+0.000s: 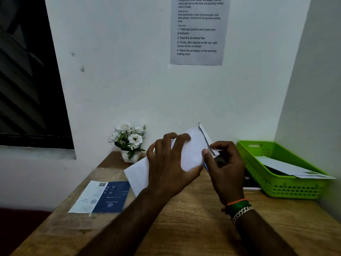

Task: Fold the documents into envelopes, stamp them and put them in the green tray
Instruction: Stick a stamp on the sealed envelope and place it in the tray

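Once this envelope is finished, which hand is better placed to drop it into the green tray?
Probably the right hand: it pinches the envelope at its flap end, nearest the green tray. The left hand grips farther away.

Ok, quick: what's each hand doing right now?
Left hand: closed on the white envelope, held above the desk.
Right hand: pinching the same envelope at its flap end.
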